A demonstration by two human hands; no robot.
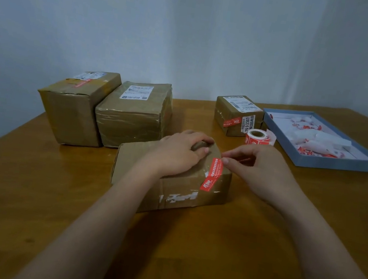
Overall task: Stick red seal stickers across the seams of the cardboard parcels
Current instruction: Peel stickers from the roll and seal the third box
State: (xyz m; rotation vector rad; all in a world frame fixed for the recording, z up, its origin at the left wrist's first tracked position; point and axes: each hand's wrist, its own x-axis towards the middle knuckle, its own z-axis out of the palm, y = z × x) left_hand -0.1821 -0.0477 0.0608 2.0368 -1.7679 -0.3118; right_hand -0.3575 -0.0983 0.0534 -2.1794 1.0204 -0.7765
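A low cardboard parcel lies in front of me on the wooden table. A red seal sticker runs from its top over the front edge onto the front face. My left hand lies on the parcel's top with fingers curled over its far edge. My right hand is beside the parcel's right corner, its thumb and forefinger pinching at the sticker's upper end. A roll of red stickers stands behind my right hand.
Two large taped parcels stand at the back left. A small parcel with a red sticker stands at the back centre. A blue shallow tray with peeled backing scraps sits at the right. The table ends at a wall.
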